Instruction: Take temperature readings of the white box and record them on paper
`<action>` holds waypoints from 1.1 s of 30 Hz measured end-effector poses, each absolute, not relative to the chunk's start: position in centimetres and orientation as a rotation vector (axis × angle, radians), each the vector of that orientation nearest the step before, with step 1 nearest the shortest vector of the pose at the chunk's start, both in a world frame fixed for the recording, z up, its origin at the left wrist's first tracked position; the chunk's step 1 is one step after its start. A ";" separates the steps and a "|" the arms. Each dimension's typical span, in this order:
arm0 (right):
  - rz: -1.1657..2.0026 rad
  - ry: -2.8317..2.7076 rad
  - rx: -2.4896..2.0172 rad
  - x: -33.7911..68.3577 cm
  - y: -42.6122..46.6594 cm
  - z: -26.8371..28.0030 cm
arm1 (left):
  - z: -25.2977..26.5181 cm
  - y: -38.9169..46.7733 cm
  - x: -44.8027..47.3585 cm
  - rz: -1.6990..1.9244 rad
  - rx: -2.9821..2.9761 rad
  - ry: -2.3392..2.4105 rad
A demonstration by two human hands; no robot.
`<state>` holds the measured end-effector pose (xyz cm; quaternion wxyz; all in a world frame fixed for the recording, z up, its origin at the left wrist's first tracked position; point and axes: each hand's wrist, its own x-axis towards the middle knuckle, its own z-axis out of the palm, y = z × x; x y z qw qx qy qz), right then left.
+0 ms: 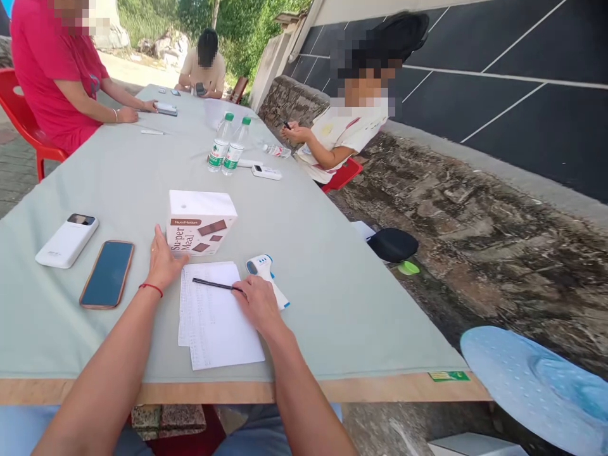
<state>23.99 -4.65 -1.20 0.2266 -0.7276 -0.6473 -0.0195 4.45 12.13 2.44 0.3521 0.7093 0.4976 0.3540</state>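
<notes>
My left hand [164,263] rests on the table with thumb and fingers apart, at the lower left corner of a white box [203,221] printed "Super Meal". It seems to touch the box, which stands upright. My right hand [259,303] has its fingers closed on one end of a black pen [213,284]. The pen lies level over white paper sheets [228,339] with faint writing or print. Just beyond my right hand lies a white and blue handheld thermometer [261,266], partly covered by the hand.
A phone [108,273] and a white power bank [68,240] lie at left. Two water bottles [232,149] stand farther back, beside another white device [266,172]. Three people sit around the table [356,304]. A blue hat [536,386] is at lower right.
</notes>
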 end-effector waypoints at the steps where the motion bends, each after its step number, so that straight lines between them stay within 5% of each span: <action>1: -0.034 -1.775 -1.990 24.0 -4.8 -0.9 | 2.6 12.0 4.5 0.859 1.886 1.338; 14: 0.572 -0.829 -1.600 16.0 -10.0 0.1 | 3.0 11.4 4.6 0.430 2.091 1.452; 33: 0.551 -0.902 -1.758 14.9 -10.1 0.3 | 2.9 11.1 4.8 0.363 2.130 1.461</action>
